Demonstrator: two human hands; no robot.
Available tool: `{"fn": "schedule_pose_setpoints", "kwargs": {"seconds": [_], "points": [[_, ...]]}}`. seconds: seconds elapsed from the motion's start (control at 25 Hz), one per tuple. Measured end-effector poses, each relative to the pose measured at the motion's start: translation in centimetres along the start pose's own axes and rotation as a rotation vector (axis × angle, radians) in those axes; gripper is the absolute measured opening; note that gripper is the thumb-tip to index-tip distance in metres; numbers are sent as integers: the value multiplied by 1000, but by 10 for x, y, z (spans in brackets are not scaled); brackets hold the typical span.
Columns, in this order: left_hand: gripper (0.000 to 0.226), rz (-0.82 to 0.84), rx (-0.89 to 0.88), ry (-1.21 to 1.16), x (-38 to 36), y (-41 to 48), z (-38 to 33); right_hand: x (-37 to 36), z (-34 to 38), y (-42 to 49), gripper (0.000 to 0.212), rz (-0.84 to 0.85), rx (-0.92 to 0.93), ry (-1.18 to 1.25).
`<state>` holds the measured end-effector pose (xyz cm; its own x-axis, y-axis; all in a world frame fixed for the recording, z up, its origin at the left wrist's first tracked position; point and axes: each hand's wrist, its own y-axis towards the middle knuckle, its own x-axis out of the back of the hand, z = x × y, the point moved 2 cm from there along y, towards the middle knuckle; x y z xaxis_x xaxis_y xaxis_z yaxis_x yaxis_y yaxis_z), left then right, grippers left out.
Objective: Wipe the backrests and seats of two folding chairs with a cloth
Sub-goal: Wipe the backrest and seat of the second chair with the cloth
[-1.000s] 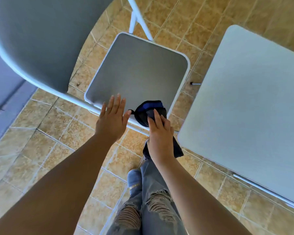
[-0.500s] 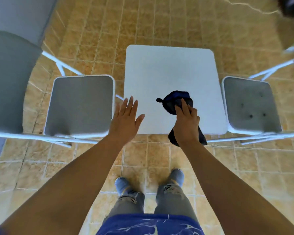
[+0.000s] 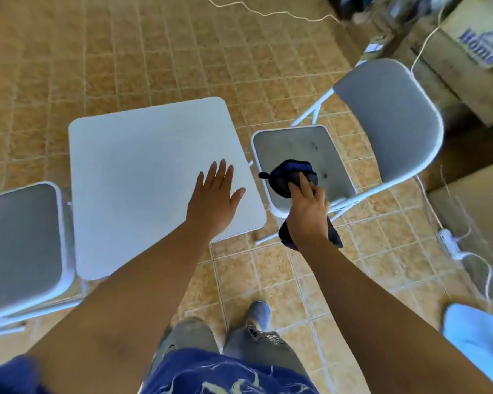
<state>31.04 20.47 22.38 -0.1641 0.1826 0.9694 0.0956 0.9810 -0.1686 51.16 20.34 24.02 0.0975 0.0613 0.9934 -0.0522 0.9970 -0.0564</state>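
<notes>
Right of the table point(image 3: 143, 166), the right hand point(image 3: 308, 211) clamps the cloth point(image 3: 285, 174) above the seat point(image 3: 293, 146) (soft, limp, likely best held bunched), left hand point(image 3: 214, 200) spread flat.

Tiled floor point(image 3: 125, 52) lies open across the upper left of the frame, the table point(image 3: 143, 172) fills the centre with the lower-left chair point(image 3: 20, 245) and the right-hand chair point(image 3: 293, 146) just beside its edges, and boxes point(image 3: 473, 29) and a power strip point(image 3: 448, 240) crowd the right side.

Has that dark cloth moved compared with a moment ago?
Yes. The cloth, gripped by the right hand, went rightward off the white table and is now over the right chair's seat.
</notes>
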Motion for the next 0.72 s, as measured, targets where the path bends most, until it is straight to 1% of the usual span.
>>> {"fn": "schedule_pose_setpoints", "kwargs": {"seconds": [0.16,0.28,0.4,0.6,0.72], "points": [[63,20,-72,-16,-4,55,-68,3,-70,27,63,0,-87,39],[65,33,-114,-29,-9,104,-105,2,-113,59,62,16,-150,47],[65,59,-175,-51,-17,160,-138,2,-152,97,61,-10,-193,28],[65,103,-244,-79,-26,262,-191,9,-213,177,60,-10,-251,-54],[65,101,-255,-77,-35,323,-222,16,-251,228,58,-50,-237,-142]]}}
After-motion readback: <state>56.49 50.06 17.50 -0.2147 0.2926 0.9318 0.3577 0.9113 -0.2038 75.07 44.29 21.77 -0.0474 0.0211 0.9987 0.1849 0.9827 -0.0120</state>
